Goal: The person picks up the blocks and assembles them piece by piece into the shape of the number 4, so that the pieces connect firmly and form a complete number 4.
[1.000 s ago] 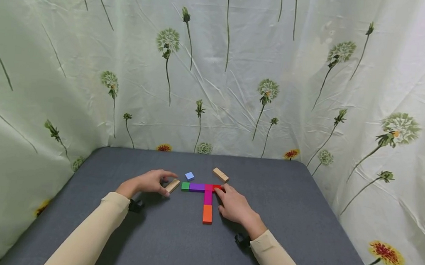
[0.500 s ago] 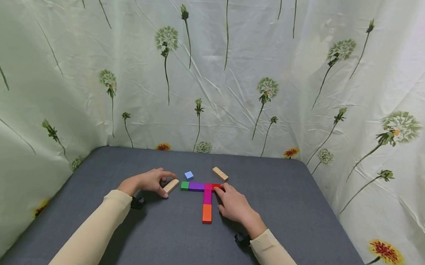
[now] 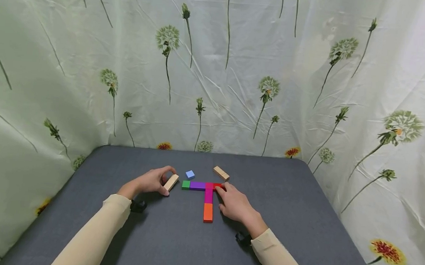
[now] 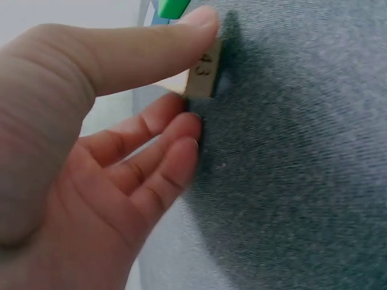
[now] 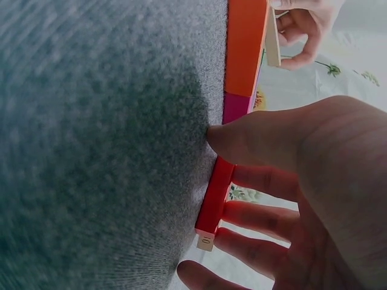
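Note:
In the head view my left hand (image 3: 152,180) pinches a plain wooden block (image 3: 171,182) between thumb and fingers, a little left of a row of coloured blocks. The left wrist view shows dark digits on that block's end (image 4: 202,78). My right hand (image 3: 236,204) touches the red block (image 3: 217,185) at the row's right end with its fingers; its thumb lies on the near side. The row continues leftward with a purple block (image 3: 198,186) and a green block (image 3: 186,185). A magenta block (image 3: 208,196) and an orange block (image 3: 208,212) form a stem toward me.
Behind the row lie a small blue block (image 3: 190,174) and another plain wooden block (image 3: 221,173) at a slant. Everything sits on a dark grey table (image 3: 173,246). A pale curtain with a dandelion print (image 3: 231,88) hangs round the table's back and sides.
The left fingers have closed on the wooden block, which now looks slightly tilted and raised. The right hand has stayed at the red block, and the coloured row has not moved.

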Available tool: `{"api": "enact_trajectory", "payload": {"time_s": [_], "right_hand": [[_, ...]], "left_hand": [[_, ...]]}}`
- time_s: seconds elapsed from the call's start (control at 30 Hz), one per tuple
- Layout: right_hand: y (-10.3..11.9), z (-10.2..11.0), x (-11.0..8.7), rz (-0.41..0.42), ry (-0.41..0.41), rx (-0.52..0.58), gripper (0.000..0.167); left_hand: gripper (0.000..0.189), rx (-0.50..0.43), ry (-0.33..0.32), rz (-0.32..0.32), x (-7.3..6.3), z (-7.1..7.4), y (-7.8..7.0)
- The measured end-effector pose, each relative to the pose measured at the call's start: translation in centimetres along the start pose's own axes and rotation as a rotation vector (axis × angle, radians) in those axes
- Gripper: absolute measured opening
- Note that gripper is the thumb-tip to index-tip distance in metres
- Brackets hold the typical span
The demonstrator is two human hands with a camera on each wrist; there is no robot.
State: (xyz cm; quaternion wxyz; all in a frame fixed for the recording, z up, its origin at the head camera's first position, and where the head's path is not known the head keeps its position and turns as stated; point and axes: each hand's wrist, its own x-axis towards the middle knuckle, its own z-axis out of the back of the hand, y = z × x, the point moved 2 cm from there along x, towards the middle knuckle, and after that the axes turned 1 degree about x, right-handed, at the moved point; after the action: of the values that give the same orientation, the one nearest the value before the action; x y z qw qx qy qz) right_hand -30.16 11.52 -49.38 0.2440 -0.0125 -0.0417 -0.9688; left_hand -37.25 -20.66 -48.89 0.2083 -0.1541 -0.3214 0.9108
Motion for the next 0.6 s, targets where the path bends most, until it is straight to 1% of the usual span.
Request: {"api": "enact_trajectory", "payload": {"time_s": [0.07, 0.17, 0.27, 0.4, 0.5, 0.6], "right_hand": [[0.1, 0.0, 0.0, -0.001, -0.003, -0.004, 0.059], [0.1, -0.1, 0.0, -0.004, -0.006, -0.003, 0.058], [0.1, -0.1, -0.1, -0.003, -0.009, 0.002, 0.058], [0.1, 0.0, -0.1, 0.003, -0.015, 0.006, 0.058], [0.0, 0.0, -0.1, 0.008, -0.021, 0.004, 0.058], [0.0, 0.0, 0.0, 0.012, -0.025, -0.001, 0.058]], "left_hand": [[0.073, -0.031, -0.027, -0.010, -0.1, -0.1, 0.1], [0.067, -0.045, -0.057, -0.032, 0.1, -0.2, 0.3], [0.060, -0.058, -0.076, -0.039, 0.3, -0.4, 0.5], [0.048, -0.101, -0.099, -0.039, 0.4, -0.7, 0.4], [0.041, -0.115, -0.096, -0.041, 0.7, -0.8, 0.0], [0.039, -0.089, -0.078, -0.037, 1.4, -0.8, -0.5]]}}
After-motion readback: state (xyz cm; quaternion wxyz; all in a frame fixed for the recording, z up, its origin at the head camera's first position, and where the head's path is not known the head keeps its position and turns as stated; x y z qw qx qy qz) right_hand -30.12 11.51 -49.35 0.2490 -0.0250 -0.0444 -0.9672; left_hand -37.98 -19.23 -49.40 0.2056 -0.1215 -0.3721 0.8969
